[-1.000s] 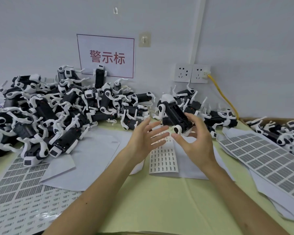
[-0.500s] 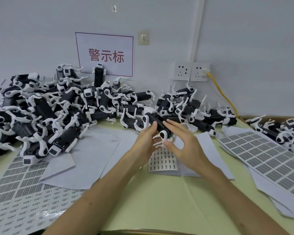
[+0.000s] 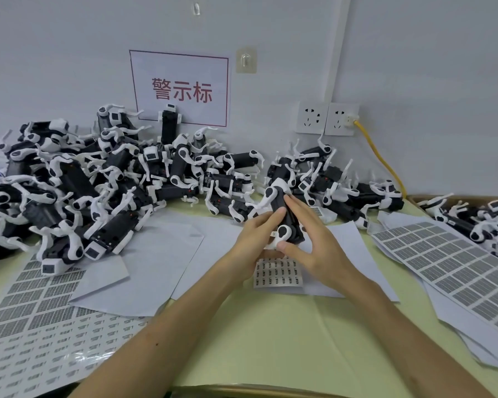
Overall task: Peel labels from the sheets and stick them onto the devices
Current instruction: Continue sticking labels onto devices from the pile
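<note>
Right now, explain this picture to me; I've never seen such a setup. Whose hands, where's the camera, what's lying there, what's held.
No robot here: these are a person's bare hands, filmed by one camera worn on their head, looking down. The left hand and right hand together hold one black-and-white device. Behind lies a pile of such devices. On the table lie label sheets: a left sheet, a right sheet and a small sheet under the hands.

I see a pale wall [image 3: 414, 67] with a red-lettered sign [image 3: 181, 87], hook [image 3: 245, 61], two sockets [image 3: 327, 118], yellow cable [image 3: 381, 159]; yellow-green table [image 3: 270, 334] below.
</note>
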A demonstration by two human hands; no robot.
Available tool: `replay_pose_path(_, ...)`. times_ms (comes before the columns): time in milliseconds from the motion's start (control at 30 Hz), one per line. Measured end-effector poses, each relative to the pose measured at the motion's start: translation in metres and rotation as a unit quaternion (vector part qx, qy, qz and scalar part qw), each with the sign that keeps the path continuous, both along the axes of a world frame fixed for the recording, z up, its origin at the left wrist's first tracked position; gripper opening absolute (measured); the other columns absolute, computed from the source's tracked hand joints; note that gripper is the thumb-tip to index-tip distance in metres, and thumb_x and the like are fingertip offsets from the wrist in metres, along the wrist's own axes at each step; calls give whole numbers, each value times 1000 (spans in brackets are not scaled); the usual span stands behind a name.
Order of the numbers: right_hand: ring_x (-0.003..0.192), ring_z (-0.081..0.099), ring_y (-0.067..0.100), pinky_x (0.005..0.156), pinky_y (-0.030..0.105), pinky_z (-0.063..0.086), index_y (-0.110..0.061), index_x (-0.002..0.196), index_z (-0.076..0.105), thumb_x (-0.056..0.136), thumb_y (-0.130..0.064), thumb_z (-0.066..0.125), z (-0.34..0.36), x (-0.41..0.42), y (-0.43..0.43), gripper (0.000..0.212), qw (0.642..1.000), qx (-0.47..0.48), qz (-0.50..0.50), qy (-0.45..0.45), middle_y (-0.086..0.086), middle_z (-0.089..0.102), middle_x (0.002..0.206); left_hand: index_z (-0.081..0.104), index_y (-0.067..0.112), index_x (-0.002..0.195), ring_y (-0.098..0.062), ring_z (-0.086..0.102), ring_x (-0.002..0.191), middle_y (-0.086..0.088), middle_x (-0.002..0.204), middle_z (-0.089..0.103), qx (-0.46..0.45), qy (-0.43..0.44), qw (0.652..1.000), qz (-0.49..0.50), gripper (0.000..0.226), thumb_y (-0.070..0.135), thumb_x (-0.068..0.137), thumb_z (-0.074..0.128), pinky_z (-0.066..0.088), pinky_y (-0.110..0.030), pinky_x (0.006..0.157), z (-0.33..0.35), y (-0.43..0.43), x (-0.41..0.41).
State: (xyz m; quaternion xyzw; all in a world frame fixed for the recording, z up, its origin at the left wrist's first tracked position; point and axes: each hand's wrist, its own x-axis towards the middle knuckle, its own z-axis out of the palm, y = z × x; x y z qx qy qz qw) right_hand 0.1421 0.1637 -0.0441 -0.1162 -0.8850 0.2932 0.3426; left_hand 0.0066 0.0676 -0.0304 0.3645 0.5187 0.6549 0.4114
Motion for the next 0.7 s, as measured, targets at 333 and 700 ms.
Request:
replay_pose_path(333, 136, 44, -12, 109, 11, 37, -38, 149, 49, 86, -45, 75, -6, -1, 7, 68, 999, 2, -25, 38, -40, 48, 143, 71, 19, 118, -13, 74, 100, -1, 116, 75, 34, -16, 995, 88, 34, 48, 102, 61, 61, -28, 70, -7, 6, 3)
replay_pose_path(700, 137, 42, -11, 101, 8, 41, -41, 151, 45, 85, -52, 71, -8, -5, 6, 71, 998, -11, -28, 48, -37, 45, 146, 73, 14, 118, -18, 73, 80, -8, 103, 79, -4, -109, 991, 72, 33, 39, 102, 57, 54, -27, 61, -1, 3, 4)
